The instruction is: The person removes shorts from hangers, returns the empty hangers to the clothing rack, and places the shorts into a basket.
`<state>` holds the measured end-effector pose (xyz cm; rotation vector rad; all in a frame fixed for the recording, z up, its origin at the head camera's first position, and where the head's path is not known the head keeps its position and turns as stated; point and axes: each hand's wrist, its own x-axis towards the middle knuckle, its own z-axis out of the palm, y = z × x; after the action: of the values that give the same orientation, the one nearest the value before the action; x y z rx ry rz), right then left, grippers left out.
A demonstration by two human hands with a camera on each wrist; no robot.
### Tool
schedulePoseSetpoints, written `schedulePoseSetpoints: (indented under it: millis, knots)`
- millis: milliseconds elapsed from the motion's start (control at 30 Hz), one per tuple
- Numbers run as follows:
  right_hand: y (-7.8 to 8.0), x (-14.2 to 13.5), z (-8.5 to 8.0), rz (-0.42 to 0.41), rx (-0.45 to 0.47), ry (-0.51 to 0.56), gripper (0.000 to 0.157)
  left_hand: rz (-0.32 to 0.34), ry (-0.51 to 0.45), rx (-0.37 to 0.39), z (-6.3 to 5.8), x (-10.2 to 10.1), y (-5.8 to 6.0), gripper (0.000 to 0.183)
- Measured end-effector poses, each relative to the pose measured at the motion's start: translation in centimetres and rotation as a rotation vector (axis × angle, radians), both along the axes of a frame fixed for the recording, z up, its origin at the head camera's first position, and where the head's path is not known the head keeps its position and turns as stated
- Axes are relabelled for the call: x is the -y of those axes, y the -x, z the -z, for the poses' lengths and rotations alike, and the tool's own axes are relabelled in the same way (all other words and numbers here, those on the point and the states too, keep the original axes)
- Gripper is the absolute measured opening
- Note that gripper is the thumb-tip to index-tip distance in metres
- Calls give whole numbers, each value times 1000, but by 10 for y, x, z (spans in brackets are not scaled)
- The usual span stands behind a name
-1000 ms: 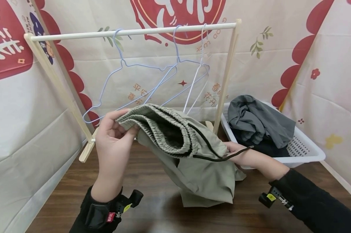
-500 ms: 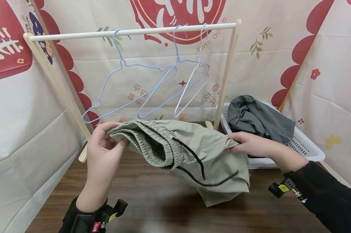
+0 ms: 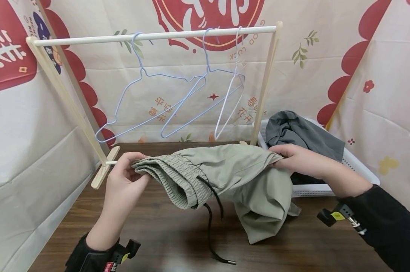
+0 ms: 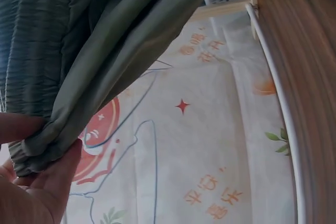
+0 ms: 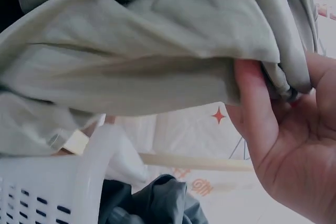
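Observation:
Sage-green drawstring pants (image 3: 232, 170) hang between my two hands above the dark wood tabletop, their gathered elastic waistband to the left. My left hand (image 3: 125, 187) pinches the waistband's left end between thumb and fingers; the left wrist view shows this grip on the waistband (image 4: 37, 150) up close. Farther along the fabric, my right hand (image 3: 301, 160) pinches a fold of the pants, with the fingers partly tucked behind cloth in the right wrist view. Two black cords (image 3: 210, 234) dangle from the waistband, and the lower part of the pants droops in folds beneath my right hand.
A wooden rack (image 3: 157, 36) stands behind the pants, with two blue wire hangers (image 3: 123, 98) and a white hanger (image 3: 225, 102) on its rail. At the right, a white perforated basket (image 3: 361, 170) holds grey clothing (image 3: 307, 132) and something black.
Both hands have moved apart and the pants are stretched wider and lower. The right hand shifted right and up in view, the cords swung down, and the white hanger swayed.

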<state>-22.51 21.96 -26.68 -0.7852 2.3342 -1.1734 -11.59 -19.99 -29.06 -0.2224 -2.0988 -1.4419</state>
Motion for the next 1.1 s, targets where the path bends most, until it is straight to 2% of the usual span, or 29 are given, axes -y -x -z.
schedulePoseSetpoints:
  millis: [167,333,500,633,833,967,1100]
  knots:
    - [-4,0,-1,65,44,151,21,-15,111,88,7,2,6,30]
    - [-8,2,-1,168,63,350,18,37,200,172,13,-1,16,31]
    - [-13,7,-5,287,126,554,18,114,292,180,18,-11,27,34]
    - [-16,12,-10,364,162,670,17,140,349,176,21,-20,34,34]
    - [-22,20,-15,399,145,807,16,185,418,207,25,-33,41,36]
    - [-29,25,-20,452,104,838,19,212,453,238,29,-41,46,39]
    - [-35,29,-24,486,91,859,24,254,445,294,34,-45,50,39]
